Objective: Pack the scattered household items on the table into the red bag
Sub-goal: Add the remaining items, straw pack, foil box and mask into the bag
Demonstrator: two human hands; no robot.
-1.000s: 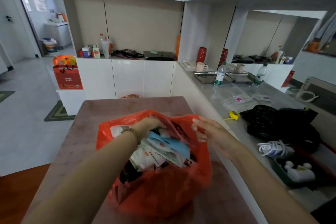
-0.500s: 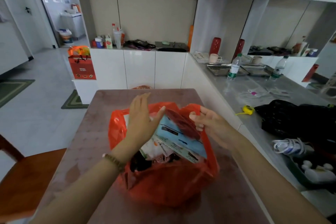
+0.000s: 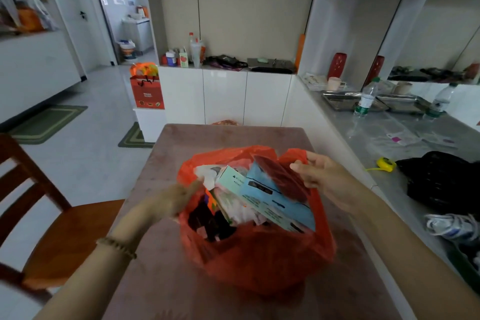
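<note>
red bag [image 3: 259, 254] sits centre-low in the frame on the table [image 3: 207, 138], mouth open and facing up. it is stuffed. a blue box [image 3: 275, 202] leans across the middle, a pale green box [image 3: 231, 179] sits just to its left, and a dark red pouch [image 3: 280, 179] lies on top at the right. we cannot make out the smaller packets underneath.

right hand [image 3: 322, 176], mid-right of frame: thumb and fingers pinched on the bag's right rim flap, holding it up.

left hand [image 3: 174, 200], at the bag's left rim: motion-blurred, fingers reaching toward the plastic. we cannot tell whether it grips the rim or only touches it.

step, as we judge it: filling looks about done, and the work now is on the mouth of the bag.

the next move calls for a firm hold on the left rim, then drawing both sides up and together. the blue box stands proud of the rim and may need pressing down first. its corners could tear the thin plastic.

wooden chair [image 3: 65, 228] at lower left. yellow tape measure [image 3: 386, 163] and black bag [image 3: 441, 179] sit on the counter at right, apart from the table.
</note>
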